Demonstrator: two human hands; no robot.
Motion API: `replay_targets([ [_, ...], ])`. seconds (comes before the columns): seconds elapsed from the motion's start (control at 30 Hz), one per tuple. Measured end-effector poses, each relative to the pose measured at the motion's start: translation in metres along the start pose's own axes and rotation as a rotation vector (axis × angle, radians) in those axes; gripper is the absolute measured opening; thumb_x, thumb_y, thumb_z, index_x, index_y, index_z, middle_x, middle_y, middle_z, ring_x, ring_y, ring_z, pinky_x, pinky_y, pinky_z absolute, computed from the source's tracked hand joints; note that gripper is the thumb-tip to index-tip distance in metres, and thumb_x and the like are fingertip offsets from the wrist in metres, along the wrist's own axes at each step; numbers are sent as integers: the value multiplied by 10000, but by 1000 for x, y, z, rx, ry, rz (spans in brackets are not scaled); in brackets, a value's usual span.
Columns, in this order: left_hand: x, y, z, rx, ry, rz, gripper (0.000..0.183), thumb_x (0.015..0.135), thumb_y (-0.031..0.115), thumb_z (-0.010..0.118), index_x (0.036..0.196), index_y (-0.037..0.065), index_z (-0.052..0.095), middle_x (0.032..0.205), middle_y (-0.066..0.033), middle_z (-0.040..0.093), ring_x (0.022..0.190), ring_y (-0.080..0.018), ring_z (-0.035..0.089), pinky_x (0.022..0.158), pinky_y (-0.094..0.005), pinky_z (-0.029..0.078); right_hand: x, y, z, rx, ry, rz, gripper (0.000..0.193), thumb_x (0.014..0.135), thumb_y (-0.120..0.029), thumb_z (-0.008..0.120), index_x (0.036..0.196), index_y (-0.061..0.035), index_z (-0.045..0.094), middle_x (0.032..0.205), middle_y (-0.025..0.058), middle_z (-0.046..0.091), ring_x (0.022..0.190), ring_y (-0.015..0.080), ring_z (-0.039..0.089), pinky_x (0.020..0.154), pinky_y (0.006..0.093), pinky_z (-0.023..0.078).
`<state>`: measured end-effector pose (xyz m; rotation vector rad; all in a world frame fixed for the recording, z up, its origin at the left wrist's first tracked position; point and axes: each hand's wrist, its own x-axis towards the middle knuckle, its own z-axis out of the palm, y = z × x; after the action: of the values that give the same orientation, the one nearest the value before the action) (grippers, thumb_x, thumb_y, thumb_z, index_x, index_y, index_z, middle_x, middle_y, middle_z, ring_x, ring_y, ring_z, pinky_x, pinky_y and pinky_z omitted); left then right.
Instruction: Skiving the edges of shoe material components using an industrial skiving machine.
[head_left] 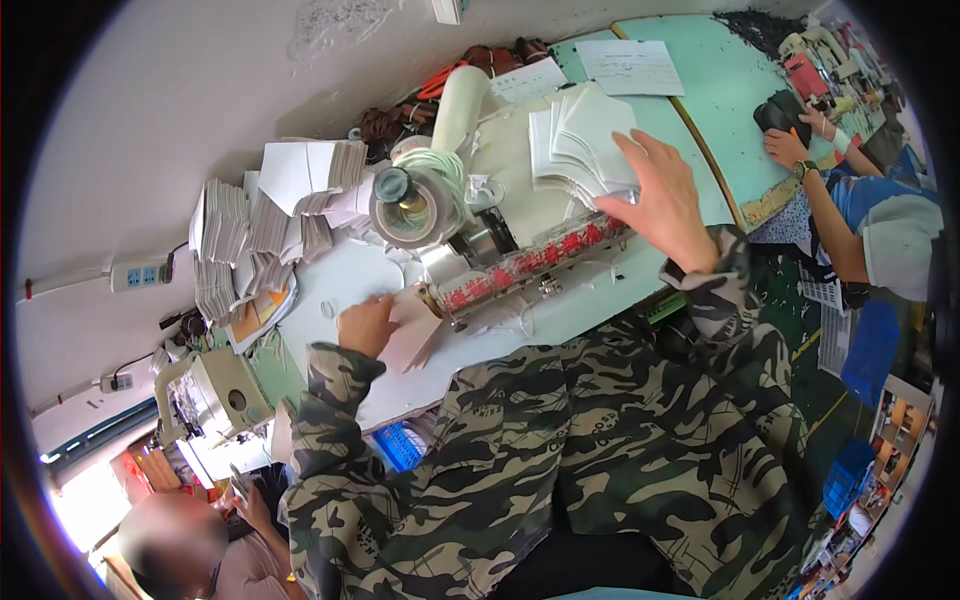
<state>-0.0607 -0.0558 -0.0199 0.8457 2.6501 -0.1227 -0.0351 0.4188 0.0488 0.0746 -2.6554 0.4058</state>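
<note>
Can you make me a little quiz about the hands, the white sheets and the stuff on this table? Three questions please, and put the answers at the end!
1. True or false: the wearer's left hand is nearer the fanned white sheets than the right hand is.

2. Which bright colour shows on the long bar between the hands?
A) blue
B) red
C) yellow

3. Fill the gap: in the picture, the tall piles by the wall are to the ____ of the long bar.

Key:
1. False; the right hand is nearer.
2. B
3. left
</note>
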Motion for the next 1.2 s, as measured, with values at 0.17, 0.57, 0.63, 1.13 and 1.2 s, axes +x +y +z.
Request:
replay_targets([
  [0.17,-10,24,2,17,-31,-206,323,794,246,748,1086,135,664,971,-73,661,789,-295,679,685,-439,531,19,6,41,216,-225,366,1101,633,-445,869,1474,12,324,1357,311,450,1269,477,444,1032,559,367],
  [0.57,-5,15,-78,-1067,-419,-58,169,857,100,695,958,-35,703,800,-55,693,710,-148,614,690,-293,504,-24,-82,13,992,-686,279,452,823,-265,749,1168,-3,621,952,140,710,851,321,693,770,402,545],
  [0.63,2,30,-106,-1160,-461,9,169,919,129,682,980,-27,702,813,32,645,764,-43,552,687,-227,457,-27,-90,12,910,-674,212,458,813,-269,758,1166,-7,625,986,146,708,887,325,688,802,403,542],
  [1.13,16,61,-81,-1172,-380,129,152,909,110,641,981,-18,681,800,-12,644,761,-89,564,717,-263,473,72,15,59,112,-235,-73,932,741,-526,784,1416,6,424,1332,219,562,1279,399,497,1077,444,383],
  [1.2,15,59,-98,-1343,-376,135,140,903,106,637,968,-11,678,789,-10,636,739,-92,550,691,-269,467,68,-5,40,84,107,-265,682,799,-357,777,1344,-34,525,1180,179,648,1140,352,606,974,423,461],
])
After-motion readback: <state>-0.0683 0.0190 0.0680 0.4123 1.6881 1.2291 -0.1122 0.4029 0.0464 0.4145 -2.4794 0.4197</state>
